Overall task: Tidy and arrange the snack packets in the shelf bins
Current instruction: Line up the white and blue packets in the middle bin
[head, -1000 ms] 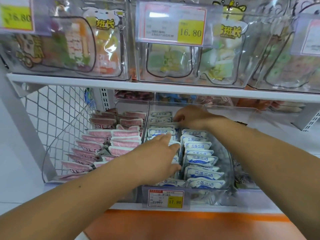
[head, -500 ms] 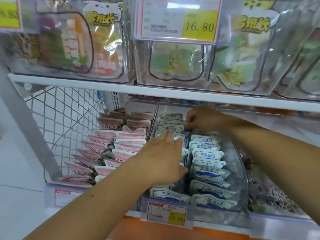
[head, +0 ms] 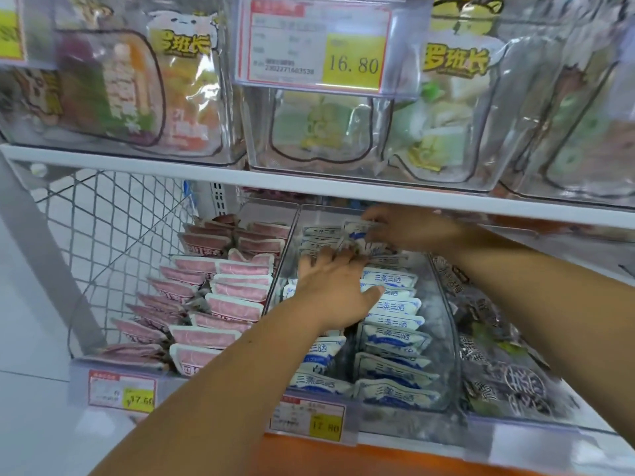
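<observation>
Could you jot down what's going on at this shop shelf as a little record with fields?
Bin in use: clear plastic middle bin, two rows of blue-and-white snack packets
Left: left hand lies flat on the packets
Right: right hand pinches one blue-and-white packet at the back
Neighbours: pink snack packets in the left bin, dark snack packets in the right bin
Price: yellow label reads 17.80

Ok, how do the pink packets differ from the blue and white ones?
The pink packets fill the left bin, blue and white packets the middle bin. No hand touches the pink packets; the left hand rests on the blue and white packets and the right hand pinches one. Both lie in overlapping rows.
</observation>
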Tool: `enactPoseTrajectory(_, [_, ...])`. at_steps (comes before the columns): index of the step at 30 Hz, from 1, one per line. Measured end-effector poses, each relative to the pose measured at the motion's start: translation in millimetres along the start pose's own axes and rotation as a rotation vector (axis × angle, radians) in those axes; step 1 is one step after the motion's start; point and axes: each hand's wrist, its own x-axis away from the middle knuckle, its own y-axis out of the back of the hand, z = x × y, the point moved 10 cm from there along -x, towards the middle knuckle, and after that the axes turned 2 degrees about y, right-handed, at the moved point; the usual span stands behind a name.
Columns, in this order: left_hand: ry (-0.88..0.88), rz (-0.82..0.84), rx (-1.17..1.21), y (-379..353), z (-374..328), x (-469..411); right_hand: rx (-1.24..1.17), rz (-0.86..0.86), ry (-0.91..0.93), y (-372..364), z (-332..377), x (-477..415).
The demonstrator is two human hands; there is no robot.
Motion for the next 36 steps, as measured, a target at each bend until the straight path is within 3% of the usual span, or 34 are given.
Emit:
enactPoseTrajectory(2, [-0.001,0.026,0.026,-2.3,0.8,-2.1,-0.045,-0.004,0.022,5.5,-5.8,-1.9])
enactPoseTrajectory(9, [-0.030,-0.031,0.049,-4.2,1.2,0.1,0.334,0.175,0.021,-13.7,-15.1,-1.9])
enactPoseTrajectory(22, [0.026,-0.138,0.063,4.3,4.8,-13.2,0.255,0.336,0.003,-22.5,-10.1,1.0])
enactPoseTrajectory(26, [0.037,-0.175,0.055,3.4,8.2,-10.7,0.500,0.354,0.003,-42.2,-11.3,-4.3])
enactPoseTrajectory(31, [0.015,-0.149,0.038,0.2,4.6,-9.3,0.278,0.153,0.069,-21.9,-9.1,-4.6])
enactPoseTrajectory(33, [0.021,-0.150,0.038,0.4,5.3,-8.4,0.191,0.223,0.006,-23.7,-6.3,-2.5])
enactPoseTrajectory(36, [0.016,-0.160,0.032,1.8,5.0,-5.3,0.245,0.364,-0.009,-33.2,0.2,-3.1])
